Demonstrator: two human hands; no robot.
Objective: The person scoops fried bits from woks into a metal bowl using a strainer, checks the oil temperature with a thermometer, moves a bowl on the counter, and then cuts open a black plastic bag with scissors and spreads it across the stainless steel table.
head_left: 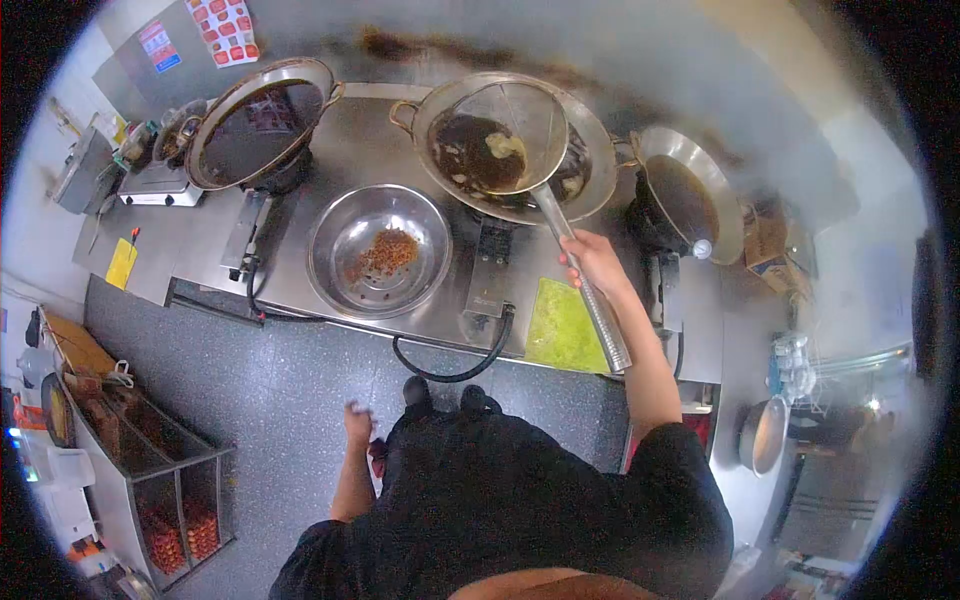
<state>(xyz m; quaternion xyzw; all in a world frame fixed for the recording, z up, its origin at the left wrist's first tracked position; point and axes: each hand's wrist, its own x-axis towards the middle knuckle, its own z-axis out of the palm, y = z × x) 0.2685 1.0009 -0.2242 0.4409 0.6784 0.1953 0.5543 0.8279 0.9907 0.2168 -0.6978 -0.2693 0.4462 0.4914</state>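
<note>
My right hand (592, 262) is wrapped round the metal handle of a large round strainer (548, 135). The strainer's mesh is over the middle wok (603, 185), which holds dark liquid, and a pale lump shows within the strainer's ring. Down at my left side, above the floor, is my left hand (357, 415), away from the counter; it is small and blurred, so its fingers are unclear. A steel bowl (330, 235) with reddish-brown bits at its bottom sits on the counter left of the strainer handle. Beside my right forearm lies a green cloth (562, 330).
Dark liquid fills a left wok (260, 130) and a right wok (680, 195). Black hoses (455, 377) hang at the counter's front edge. A yellow cloth (121, 264) lies at the left end. A metal rack (180, 470) stands at lower left, a cardboard box (770, 245) at right.
</note>
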